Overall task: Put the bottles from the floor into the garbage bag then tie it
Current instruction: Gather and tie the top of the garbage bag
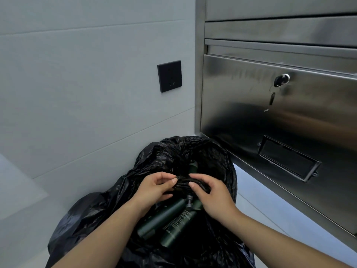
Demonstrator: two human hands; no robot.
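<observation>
A black garbage bag (92, 213) stands on the floor below me, its mouth partly gathered. Inside lie dark green bottles (164, 215), two long ones side by side near the front and a third bottle top (193, 165) showing farther back. My left hand (154, 188) and my right hand (210, 196) meet over the bag's middle. Both pinch a twisted strand of the bag's black plastic (183, 180) between fingers and thumb. My forearms cover the bag's near rim.
A stainless steel cabinet (270, 113) with a lock and hanging keys (278, 88) fills the right side, close to the bag. A pale tiled wall with a black switch plate (169, 76) stands behind. Light floor (257, 192) shows to the right of the bag.
</observation>
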